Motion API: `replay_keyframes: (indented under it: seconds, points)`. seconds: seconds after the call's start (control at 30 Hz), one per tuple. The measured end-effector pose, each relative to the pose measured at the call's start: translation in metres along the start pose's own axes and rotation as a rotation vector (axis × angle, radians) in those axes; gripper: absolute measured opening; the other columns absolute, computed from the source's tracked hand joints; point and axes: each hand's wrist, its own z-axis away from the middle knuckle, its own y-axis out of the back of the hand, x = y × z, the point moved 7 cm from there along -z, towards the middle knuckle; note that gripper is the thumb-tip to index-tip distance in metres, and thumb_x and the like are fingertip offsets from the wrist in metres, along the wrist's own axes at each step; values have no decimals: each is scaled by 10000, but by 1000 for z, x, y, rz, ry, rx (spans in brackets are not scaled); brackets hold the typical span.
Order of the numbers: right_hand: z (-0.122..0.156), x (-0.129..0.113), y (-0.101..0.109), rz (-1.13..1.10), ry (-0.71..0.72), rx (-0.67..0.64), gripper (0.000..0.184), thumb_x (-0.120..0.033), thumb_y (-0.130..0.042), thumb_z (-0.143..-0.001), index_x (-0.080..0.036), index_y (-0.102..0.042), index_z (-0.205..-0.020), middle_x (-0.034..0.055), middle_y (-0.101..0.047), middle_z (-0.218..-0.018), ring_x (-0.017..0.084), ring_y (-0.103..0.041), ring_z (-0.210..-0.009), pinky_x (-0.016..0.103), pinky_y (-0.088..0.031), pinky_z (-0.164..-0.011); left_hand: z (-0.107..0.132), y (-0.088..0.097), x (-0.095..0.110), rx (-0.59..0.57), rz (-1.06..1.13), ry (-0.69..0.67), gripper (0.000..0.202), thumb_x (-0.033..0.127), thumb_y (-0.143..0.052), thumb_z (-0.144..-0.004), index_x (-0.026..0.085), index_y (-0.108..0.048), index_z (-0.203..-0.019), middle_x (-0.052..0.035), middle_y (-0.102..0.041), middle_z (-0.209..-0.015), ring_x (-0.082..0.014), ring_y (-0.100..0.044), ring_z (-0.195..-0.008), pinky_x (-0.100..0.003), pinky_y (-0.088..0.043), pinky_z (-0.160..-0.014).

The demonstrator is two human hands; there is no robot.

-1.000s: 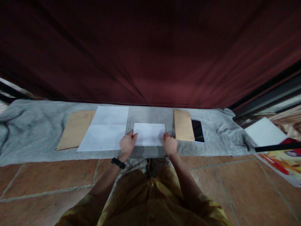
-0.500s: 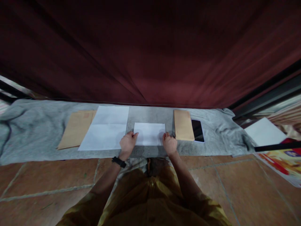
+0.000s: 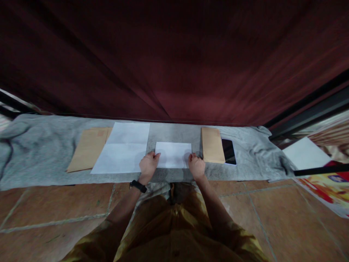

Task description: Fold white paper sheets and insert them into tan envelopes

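A small folded white paper [image 3: 173, 154] lies on the grey cloth [image 3: 43, 153] in front of me. My left hand [image 3: 147, 166], with a black watch on its wrist, pinches the paper's near left corner. My right hand [image 3: 196, 166] has its fingers curled at the paper's near right corner. Left of it lies a larger creased white sheet [image 3: 122, 147], which overlaps a brown envelope [image 3: 87, 148]. A second brown envelope [image 3: 212, 145] lies just right of my right hand, with a black phone [image 3: 228, 151] beside it.
A dark red curtain [image 3: 174, 62] hangs right behind the cloth. Terracotta floor tiles [image 3: 54, 207] lie on my side of it. At the far right are a white sheet [image 3: 307, 154], a black bar [image 3: 319, 170] and a colourful printed sheet [image 3: 327, 191].
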Motion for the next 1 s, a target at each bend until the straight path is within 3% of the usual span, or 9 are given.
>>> replay_keyframes:
  seconds: [0.47, 0.87, 1.0]
  points:
    - [0, -1, 3, -16, 17, 24, 315, -288, -435, -1056, -95, -683, -1057, 160, -755, -779, 229, -762, -747, 275, -534, -681, -3, -4, 0, 27, -10, -16, 429, 551, -406, -1008, 235, -694, -1035, -110, -776, -1001, -288, -732, -959, -326, -478, -726]
    - [-1, -2, 1, -7, 6, 18, 309, -293, -433, -1056, -90, -665, -1064, 161, -755, -783, 241, -769, -757, 295, -544, -694, 11, -4, 12, 102, -135, -93, 517, 489, -305, -1057, 127, -596, -1284, -186, -744, -905, -330, -739, -920, -362, -505, -750]
    - [-1, -3, 1, -2, -3, 11, 304, -298, -436, -1057, -93, -660, -1073, 160, -757, -781, 240, -771, -756, 295, -548, -693, 14, -3, 13, 128, -113, -107, 511, 479, -294, -1058, 122, -554, -1315, -190, -731, -1023, -304, -734, -898, -353, -511, -737]
